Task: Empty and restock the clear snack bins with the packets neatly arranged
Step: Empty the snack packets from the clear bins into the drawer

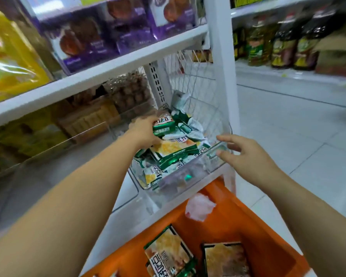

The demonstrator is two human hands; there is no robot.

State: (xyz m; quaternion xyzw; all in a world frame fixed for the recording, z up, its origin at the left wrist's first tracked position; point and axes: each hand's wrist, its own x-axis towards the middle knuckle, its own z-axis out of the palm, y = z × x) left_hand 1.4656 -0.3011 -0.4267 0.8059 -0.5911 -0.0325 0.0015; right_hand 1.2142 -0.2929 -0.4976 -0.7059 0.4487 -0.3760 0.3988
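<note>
- Left hand [146, 130]: inside the clear bin, fingers curled round a small stack of green packets [164, 123]. The hold looks firm, with the thumb side hidden under the stack.
- Right hand [246, 156]: fingers apart and relaxed, holding nothing. Fingertips [220, 152] at the bin's front right corner, seemingly touching the rim; blur makes contact uncertain.
- Clear bin [188, 173]: sits on the lower white shelf at the end of the unit, pulled forward past the shelf edge. Still holds a loose, untidy heap of green-and-white packets. A larger yellow-faced packet [174, 148] lies flat on top, just beside the left hand.
- Orange basket [248, 226]: below and in front of the bin. Two packets [168, 252] lie face up on its floor, with a crumpled white scrap [200, 208] near its back wall.
- White wire divider [194, 82]: stands behind the bin, against the white upright post [222, 56].
- Shelf above [108, 62]: purple boxes [128, 31] in a row, a yellow bag [10, 56] at far left.
- Far right: bottles [278, 47] on another shelf, well apart from the bin.
</note>
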